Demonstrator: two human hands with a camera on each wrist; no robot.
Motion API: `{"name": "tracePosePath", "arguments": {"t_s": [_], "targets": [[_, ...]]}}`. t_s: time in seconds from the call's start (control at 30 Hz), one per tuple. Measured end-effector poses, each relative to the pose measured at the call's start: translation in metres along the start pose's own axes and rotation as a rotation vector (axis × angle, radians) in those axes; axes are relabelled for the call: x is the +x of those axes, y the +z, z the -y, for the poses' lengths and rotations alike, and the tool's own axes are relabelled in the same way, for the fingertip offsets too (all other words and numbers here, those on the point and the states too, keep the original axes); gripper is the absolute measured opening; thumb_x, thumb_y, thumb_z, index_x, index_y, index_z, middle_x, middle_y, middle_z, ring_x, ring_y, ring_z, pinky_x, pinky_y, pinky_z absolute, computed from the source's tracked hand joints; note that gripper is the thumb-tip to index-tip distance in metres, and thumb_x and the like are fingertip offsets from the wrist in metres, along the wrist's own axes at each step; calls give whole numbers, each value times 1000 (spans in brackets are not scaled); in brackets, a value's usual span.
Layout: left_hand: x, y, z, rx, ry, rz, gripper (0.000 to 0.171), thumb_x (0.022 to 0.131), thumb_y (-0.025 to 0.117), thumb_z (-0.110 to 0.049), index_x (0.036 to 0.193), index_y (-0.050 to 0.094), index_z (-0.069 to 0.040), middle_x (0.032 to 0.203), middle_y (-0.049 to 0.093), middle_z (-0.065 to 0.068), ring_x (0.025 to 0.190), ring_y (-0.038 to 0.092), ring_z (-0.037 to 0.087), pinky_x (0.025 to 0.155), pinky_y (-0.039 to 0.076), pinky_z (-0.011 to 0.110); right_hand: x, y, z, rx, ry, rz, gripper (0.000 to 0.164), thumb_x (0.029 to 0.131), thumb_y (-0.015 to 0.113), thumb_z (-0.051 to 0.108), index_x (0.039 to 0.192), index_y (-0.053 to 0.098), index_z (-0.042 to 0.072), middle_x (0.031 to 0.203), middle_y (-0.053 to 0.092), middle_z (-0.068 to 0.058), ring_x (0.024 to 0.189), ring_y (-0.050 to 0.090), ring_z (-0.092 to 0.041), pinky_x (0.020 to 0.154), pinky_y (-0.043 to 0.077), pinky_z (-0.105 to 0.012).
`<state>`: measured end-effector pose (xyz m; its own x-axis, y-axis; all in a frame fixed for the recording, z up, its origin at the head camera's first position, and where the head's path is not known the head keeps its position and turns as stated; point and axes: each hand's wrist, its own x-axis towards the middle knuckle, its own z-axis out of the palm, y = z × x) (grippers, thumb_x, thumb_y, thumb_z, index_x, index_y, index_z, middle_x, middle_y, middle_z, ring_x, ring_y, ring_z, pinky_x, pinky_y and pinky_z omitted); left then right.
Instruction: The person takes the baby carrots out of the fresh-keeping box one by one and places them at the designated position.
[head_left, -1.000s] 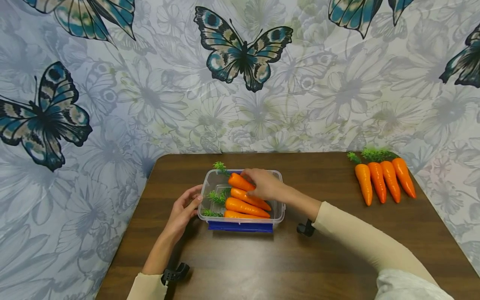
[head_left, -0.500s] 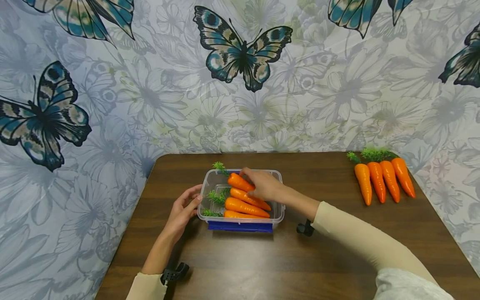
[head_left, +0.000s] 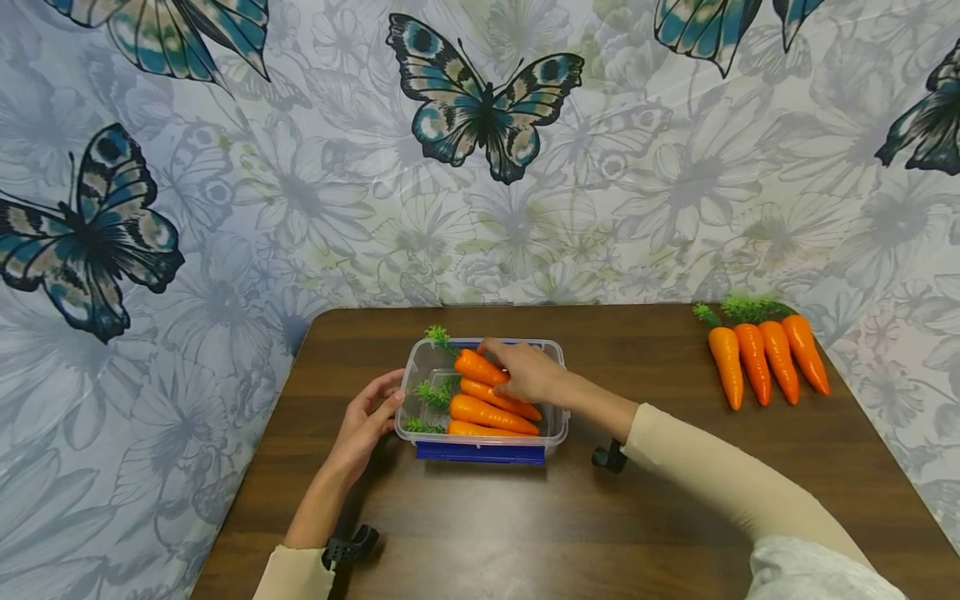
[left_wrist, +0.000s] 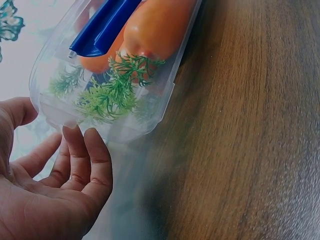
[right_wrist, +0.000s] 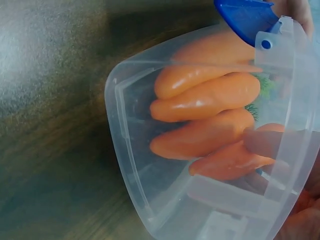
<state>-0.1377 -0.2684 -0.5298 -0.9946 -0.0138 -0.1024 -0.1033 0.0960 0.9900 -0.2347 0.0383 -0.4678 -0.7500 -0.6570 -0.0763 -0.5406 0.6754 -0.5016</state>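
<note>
My right hand reaches into a clear plastic food container and pinches the farthest orange carrot between thumb and fingers. Several carrots lie side by side in there, green tops to the left and tips to the right; the nearest carrot is partly behind the front rim. Through the clear wall, the right wrist view shows the thumb against a carrot. At the container's left end, my left hand touches the wall with relaxed fingers. Its fingertips in the left wrist view are right at the container's rounded corner.
Several more carrots lie in a row on the brown wooden table at the back right. A blue latch hangs down the container's front. Patterned butterfly fabric rises behind the table.
The farthest carrot has shifted slightly toward the near side with my right hand's fingers on it. My left hand and the container have stayed in place.
</note>
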Motion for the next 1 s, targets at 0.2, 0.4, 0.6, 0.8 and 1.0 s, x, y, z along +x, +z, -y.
{"name": "tracePosePath", "arguments": {"t_s": [0.2,0.4,0.6,0.8,1.0], "targets": [[1,-2,0,2,1,7,48,111,63,-31,156,55,-17,133,58,18,111,64,22,82,60,27,-1,-2,-1,60,-4,9,63,99,79,19,156,52,19,122,76,-8,94,70,-24,81,59,-38],[3,1,0,-1,16,5,47,111,63,-31,155,55,-17,132,59,18,110,64,21,81,60,26,-4,-6,-4,159,-5,5,63,99,76,16,157,52,16,133,73,-13,120,71,-31,96,61,-45],[2,1,-1,-3,5,-3,47,111,63,-30,155,55,-16,133,57,20,112,64,21,81,60,25,-10,-9,-6,263,-39,1,62,99,76,16,157,52,14,136,71,-13,121,70,-28,97,61,-42],[0,1,-1,4,2,-7,48,111,63,-31,155,55,-16,132,58,17,110,65,20,81,60,26,-20,-8,-7,345,-82,-33,61,100,76,13,156,52,11,142,68,-14,122,70,-31,105,60,-50],[0,2,0,17,4,-10,48,111,63,-31,156,55,-16,132,57,17,112,64,23,83,60,27,-29,-11,-9,477,-72,-72,61,100,76,12,156,52,14,143,65,-13,120,71,-30,107,59,-49]]}}
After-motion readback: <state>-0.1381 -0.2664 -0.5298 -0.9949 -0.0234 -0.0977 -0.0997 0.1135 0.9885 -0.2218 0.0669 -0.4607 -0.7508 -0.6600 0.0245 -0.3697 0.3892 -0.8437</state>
